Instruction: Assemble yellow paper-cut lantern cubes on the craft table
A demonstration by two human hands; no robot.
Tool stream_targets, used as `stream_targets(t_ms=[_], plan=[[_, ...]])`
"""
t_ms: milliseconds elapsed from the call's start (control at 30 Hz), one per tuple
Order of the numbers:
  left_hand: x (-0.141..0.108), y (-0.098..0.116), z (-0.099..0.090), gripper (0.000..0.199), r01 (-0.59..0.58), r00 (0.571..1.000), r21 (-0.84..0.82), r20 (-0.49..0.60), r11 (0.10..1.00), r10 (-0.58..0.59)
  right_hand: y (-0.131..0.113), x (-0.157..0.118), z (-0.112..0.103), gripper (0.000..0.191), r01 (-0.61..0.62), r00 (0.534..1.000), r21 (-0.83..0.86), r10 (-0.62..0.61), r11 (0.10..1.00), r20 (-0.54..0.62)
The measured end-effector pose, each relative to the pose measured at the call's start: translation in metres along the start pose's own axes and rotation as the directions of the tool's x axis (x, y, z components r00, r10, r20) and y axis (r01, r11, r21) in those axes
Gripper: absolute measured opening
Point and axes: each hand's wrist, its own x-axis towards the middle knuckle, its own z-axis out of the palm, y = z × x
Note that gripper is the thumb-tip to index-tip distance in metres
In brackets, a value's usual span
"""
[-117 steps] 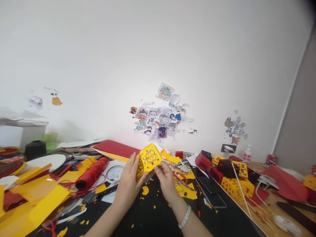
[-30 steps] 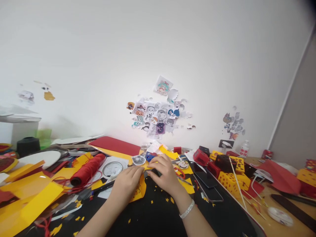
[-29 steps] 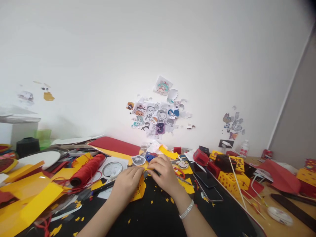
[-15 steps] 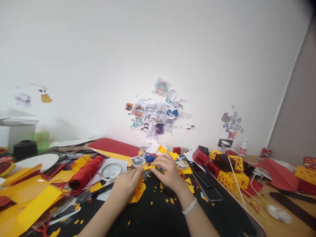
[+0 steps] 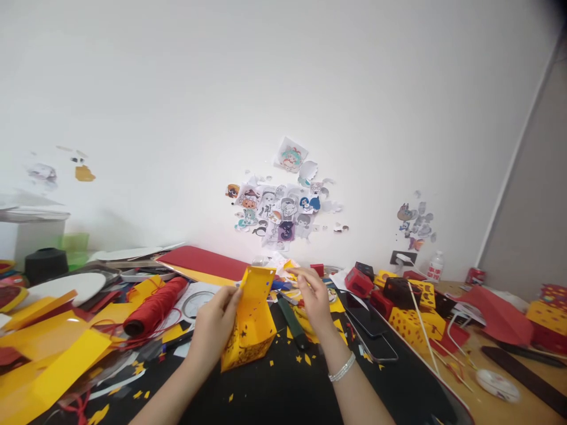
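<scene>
My left hand pinches the upper left edge of an open yellow paper box. The box is tilted on the black mat, and small star-shaped holes show in its sides. Off to the right and apart from the box, my right hand is raised with thumb and fingers pressed together. Whatever those fingertips hold is too small to make out against the yellow paper behind. Between hand and box lies a tool with a dark green handle. Tiny yellow paper cut-outs are scattered nearby.
Yellow paper sheets and a red thread spool crowd the left. On the right are two phones, spotted yellow boxes, thin sticks and a white mouse. A bottle stands by the wall.
The yellow box has turned and opened toward me, showing its inside. My right hand has left the box edge and moved up and right; my left hand keeps hold.
</scene>
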Motion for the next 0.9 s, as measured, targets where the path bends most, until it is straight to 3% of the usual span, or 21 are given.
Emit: stream_targets(t_ms=[67,133,200,267,367,433,500,533,567,633,667,733,900], plan=[[0.004,0.003,0.000,0.036,0.169,0.985,-0.241,0.074,0.956,-0.156,0.005,0.000,0.002,0.029,-0.185,0.978,0.108,0.173,0.977,0.118],[0.005,0.005,0.002,0.040,0.295,0.951,-0.427,0.215,0.855,-0.221,0.009,-0.001,0.007,0.030,-0.305,0.933,0.155,0.262,0.940,0.248],[0.004,0.005,0.005,0.044,0.389,0.914,-0.513,0.322,0.765,-0.248,0.012,-0.002,0.012,0.028,-0.341,0.913,0.162,0.285,0.926,0.293],[0.003,0.005,0.009,0.045,0.397,0.909,-0.523,0.337,0.754,-0.244,0.014,-0.003,0.015,0.024,-0.340,0.910,0.144,0.286,0.930,0.299],[0.002,0.002,0.010,0.043,0.290,0.945,-0.459,0.275,0.840,-0.177,0.013,-0.004,0.017,0.021,-0.280,0.926,0.055,0.254,0.958,0.279],[0.005,0.001,0.008,0.040,0.182,0.974,-0.366,0.194,0.913,-0.117,0.011,-0.005,0.019,0.020,-0.150,0.960,-0.074,0.163,0.986,0.226],[0.011,0.001,0.005,0.040,-0.016,0.999,-0.176,0.039,0.984,0.023,0.008,-0.008,0.023,0.019,0.030,0.984,-0.240,0.013,0.970,0.177],[0.014,0.002,0.004,0.041,-0.155,0.988,-0.045,-0.034,0.987,0.153,0.006,-0.010,0.026,0.019,0.115,0.984,-0.317,-0.063,0.941,0.168],[0.016,0.003,0.003,0.039,-0.301,0.949,0.089,-0.071,0.950,0.307,0.005,-0.012,0.029,0.019,0.184,0.977,-0.380,-0.127,0.906,0.171],[0.020,0.005,0.002,0.026,-0.535,0.824,0.272,-0.040,0.800,0.565,0.003,-0.017,0.035,0.019,0.278,0.958,-0.459,-0.207,0.844,0.200],[0.020,0.006,0.001,0.019,-0.601,0.776,0.308,0.002,0.738,0.631,0.003,-0.019,0.037,0.019,0.305,0.950,-0.483,-0.229,0.821,0.211],[0.020,0.008,0.001,0.016,-0.640,0.750,0.326,0.063,0.696,0.659,0.004,-0.020,0.038,0.018,0.336,0.941,-0.511,-0.256,0.791,0.222],[0.016,0.013,-0.002,0.022,-0.604,0.793,0.235,0.075,0.762,0.605,0.005,-0.018,0.034,0.022,0.432,0.902,-0.540,-0.353,0.722,0.250]])
